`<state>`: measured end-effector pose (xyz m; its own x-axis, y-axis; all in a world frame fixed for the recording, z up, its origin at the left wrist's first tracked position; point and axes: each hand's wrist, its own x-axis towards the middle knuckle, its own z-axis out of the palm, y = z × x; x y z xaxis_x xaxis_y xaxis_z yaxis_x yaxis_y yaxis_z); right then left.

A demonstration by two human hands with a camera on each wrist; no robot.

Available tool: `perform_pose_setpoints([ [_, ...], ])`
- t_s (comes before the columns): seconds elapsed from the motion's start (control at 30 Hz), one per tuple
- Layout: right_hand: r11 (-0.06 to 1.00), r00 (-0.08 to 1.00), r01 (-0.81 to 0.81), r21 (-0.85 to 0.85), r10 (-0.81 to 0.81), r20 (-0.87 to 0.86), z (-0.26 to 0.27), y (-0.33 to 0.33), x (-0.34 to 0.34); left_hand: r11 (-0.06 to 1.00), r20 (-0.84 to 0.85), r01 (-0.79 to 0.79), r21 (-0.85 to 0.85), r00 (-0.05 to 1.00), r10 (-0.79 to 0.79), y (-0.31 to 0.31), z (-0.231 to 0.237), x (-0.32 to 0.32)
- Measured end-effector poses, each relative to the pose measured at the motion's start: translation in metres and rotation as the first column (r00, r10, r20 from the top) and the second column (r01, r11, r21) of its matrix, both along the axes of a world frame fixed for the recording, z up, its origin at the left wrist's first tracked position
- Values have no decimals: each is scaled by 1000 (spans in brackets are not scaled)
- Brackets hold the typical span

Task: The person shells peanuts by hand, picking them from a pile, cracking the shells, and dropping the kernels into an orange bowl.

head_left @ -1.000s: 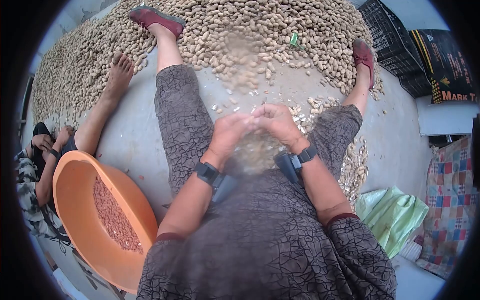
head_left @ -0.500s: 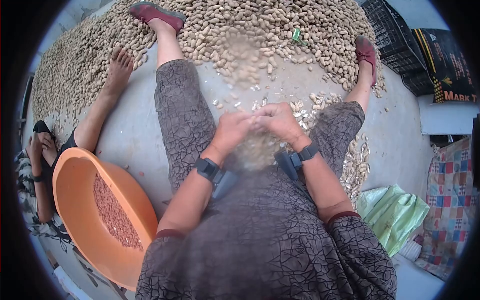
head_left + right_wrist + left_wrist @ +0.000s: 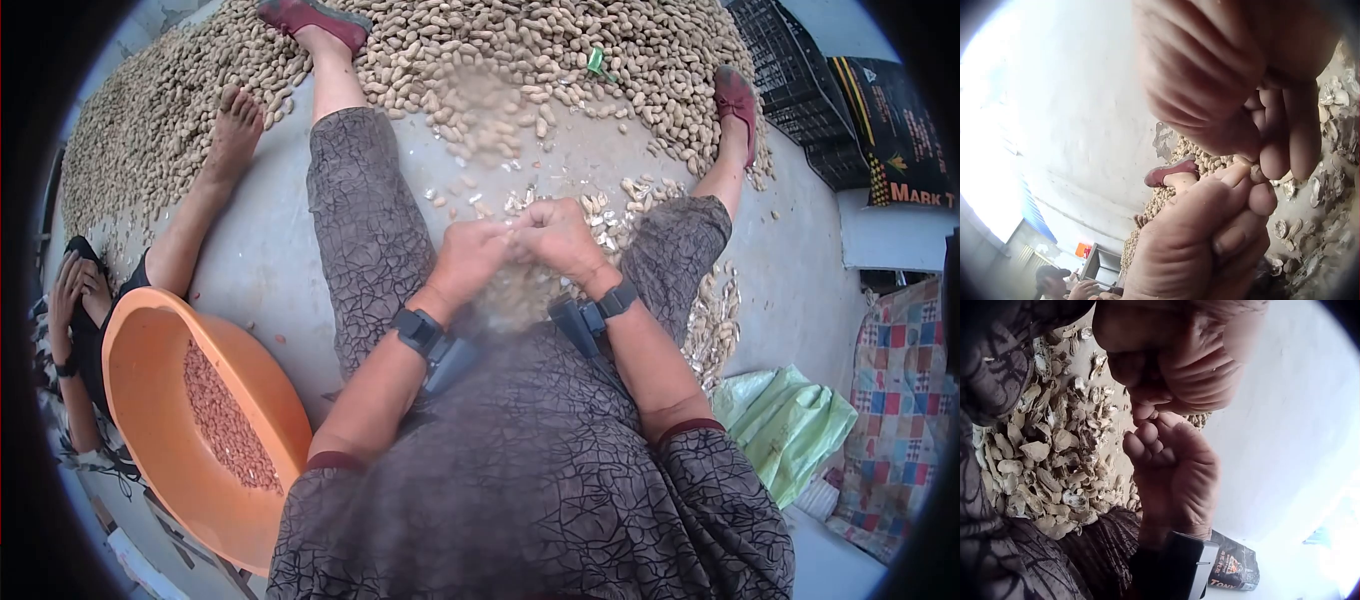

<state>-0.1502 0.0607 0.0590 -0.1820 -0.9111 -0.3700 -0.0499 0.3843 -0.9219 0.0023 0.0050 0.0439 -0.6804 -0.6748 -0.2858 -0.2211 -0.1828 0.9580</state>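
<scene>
My left hand point(image 3: 466, 260) and right hand point(image 3: 562, 242) meet over my lap, fingertips together. Between them they pinch a small peanut point(image 3: 1256, 171), mostly covered by the thumbs and fingers. In the left wrist view, the fingers of the right hand point(image 3: 1175, 465) are curled, their tips right at those of the left hand point(image 3: 1179, 359). Below the hands lie broken peanut shells point(image 3: 1050, 462). A large pile of unshelled peanuts point(image 3: 520, 60) spreads over the floor beyond my legs.
An orange basin point(image 3: 145, 400) with shelled reddish peanuts point(image 3: 228, 420) stands at the left. Beside it sits another person, whose bare foot point(image 3: 235, 130) touches the pile. To the right are a black crate point(image 3: 790, 90), a printed black bag point(image 3: 890, 130) and a green sack point(image 3: 790, 430).
Both hands stay together at the same spot, with small shifts of the fingers. At the left, the other person's hands and arm have moved.
</scene>
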Motion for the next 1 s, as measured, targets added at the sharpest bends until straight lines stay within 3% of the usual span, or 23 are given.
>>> perform_pose_setpoints([
  [0.13,1000,991,30,-6,-30,-132,-6,0,4,1000,16,-1,-15,1000,1,1,-13,-3],
  [0.2,999,986,53,1,-52,-157,-11,-1,7,986,87,-43,-162,994,58,0,-28,-5],
  [0.27,981,980,192,-41,-189,68,-26,-2,8,984,43,-111,-138,992,118,2,-37,-8],
  [0.3,981,980,191,-46,-187,67,-22,-3,9,978,0,-176,-111,984,177,1,-39,-9],
  [0.53,954,910,297,27,-292,293,-10,1,15,971,-109,-238,-5,966,236,3,-26,-7],
  [0.6,953,900,303,19,-292,324,-11,1,14,928,-205,-261,266,925,319,3,-14,-6],
  [0.63,948,885,318,11,-301,354,-11,2,15,929,-210,-262,260,924,319,3,-10,-6],
  [0.7,944,872,329,0,-304,384,-9,2,17,852,-248,-261,454,882,401,2,-4,-5],
  [0.93,953,874,270,-137,-183,450,-5,4,12,730,-342,-157,666,805,485,-4,-8,-1],
  [1.0,954,862,255,-158,-150,485,-4,5,7,706,-413,-43,707,786,460,-7,-15,1],
])
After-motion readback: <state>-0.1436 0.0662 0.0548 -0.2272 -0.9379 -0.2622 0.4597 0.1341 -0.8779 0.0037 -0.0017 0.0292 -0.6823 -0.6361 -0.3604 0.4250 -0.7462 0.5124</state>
